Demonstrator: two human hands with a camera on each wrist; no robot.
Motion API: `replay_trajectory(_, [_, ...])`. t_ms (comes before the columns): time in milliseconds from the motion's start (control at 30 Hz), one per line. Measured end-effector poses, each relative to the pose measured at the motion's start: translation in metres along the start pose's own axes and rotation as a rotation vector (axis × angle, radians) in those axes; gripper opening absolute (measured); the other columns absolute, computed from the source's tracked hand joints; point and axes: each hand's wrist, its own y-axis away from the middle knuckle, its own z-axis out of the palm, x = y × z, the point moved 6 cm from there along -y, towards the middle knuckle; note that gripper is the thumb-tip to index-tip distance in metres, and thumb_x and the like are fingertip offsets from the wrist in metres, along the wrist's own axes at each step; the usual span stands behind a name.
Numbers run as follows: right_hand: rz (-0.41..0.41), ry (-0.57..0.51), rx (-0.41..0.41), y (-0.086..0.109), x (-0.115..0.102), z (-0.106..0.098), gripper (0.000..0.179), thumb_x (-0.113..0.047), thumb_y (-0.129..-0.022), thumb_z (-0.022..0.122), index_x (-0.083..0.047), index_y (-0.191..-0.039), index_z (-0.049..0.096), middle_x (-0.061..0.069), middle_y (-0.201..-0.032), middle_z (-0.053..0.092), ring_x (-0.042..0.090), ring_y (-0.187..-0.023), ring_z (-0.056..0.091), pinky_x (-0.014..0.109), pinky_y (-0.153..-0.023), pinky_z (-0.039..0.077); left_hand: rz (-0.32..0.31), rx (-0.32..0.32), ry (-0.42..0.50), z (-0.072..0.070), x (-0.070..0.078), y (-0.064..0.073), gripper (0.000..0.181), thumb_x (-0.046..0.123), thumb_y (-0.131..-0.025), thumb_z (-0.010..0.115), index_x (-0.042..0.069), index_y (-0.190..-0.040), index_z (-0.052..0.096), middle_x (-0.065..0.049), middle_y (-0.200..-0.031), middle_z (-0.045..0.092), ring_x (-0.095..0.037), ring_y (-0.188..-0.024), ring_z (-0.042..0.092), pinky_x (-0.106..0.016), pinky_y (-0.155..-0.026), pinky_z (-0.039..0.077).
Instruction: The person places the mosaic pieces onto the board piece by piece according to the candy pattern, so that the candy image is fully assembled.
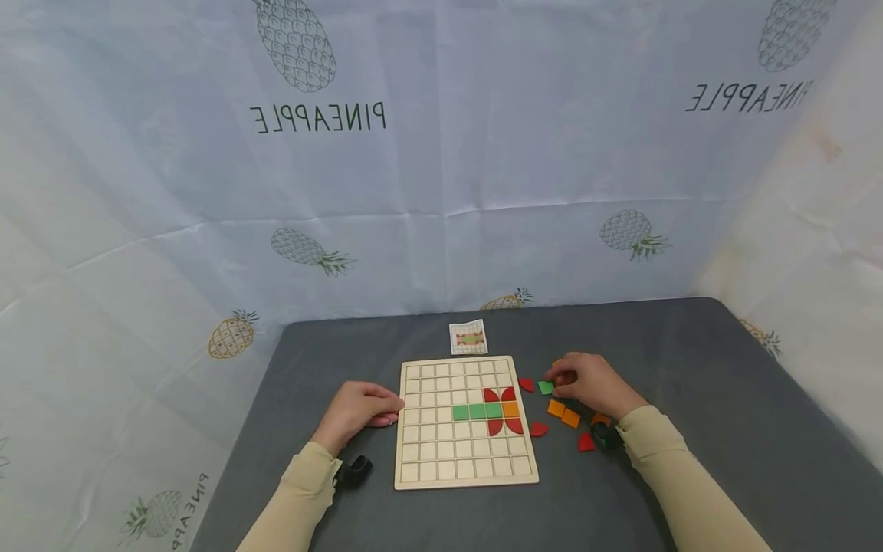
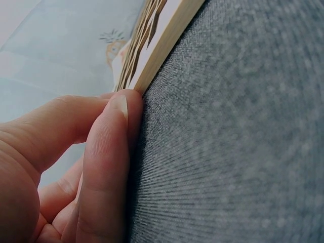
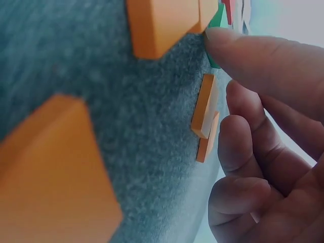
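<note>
A light wooden grid board (image 1: 428,464) lies on the dark table. Green square tiles (image 1: 477,412) form a row on it, an orange square tile (image 1: 510,409) at their right end, with red petal-shaped tiles (image 1: 512,425) above and below. My left hand (image 1: 355,410) holds the board's left edge; thumb and finger meet at the wooden rim (image 2: 157,55) in the left wrist view. Right of the board, my right hand (image 1: 586,379) pinches a loose green tile (image 1: 546,388). One fingertip presses this green tile (image 3: 214,58) in the right wrist view; its other fingers are curled.
Loose orange tiles (image 1: 563,413) and red pieces (image 1: 585,442) lie around the right hand and wrist. Behind the board sits a small pattern card (image 1: 468,337) printed with a coloured figure. A pale pineapple-print cloth (image 1: 441,169) hangs beyond the table's far edge.
</note>
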Motion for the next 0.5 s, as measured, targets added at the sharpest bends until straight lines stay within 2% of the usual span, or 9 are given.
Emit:
replay_trajectory(367, [0.026, 0.014, -0.025, -0.0027, -0.0012, 0.0019, 0.02, -0.011, -0.092, 0.086, -0.014, -0.111, 0.083, -0.001, -0.099, 0.068, 0.017, -0.087, 0.058, 0.033, -0.075, 0.056, 0.002, -0.006, 0.008, -0.0001, 0.0015, -0.0001, 0.024, 0.022, -0.087, 0.092, 0.006, -0.101, 0.083, -0.007, -0.09, 0.082, -0.013, -0.076, 0.08, -0.029, -0.072, 0.068])
replay_trajectory(500, [0.014, 0.017, -0.01, -0.0032, -0.0023, 0.0038, 0.018, -0.014, -0.092, 0.087, -0.016, -0.11, 0.084, -0.002, -0.099, 0.068, 0.016, -0.086, 0.058, 0.032, -0.076, 0.056, 0.003, -0.008, 0.008, -0.0009, 0.0002, -0.0001, 0.024, 0.022, -0.087, 0.092, 0.005, -0.101, 0.083, -0.007, -0.089, 0.081, -0.012, -0.076, 0.08, -0.029, -0.072, 0.068])
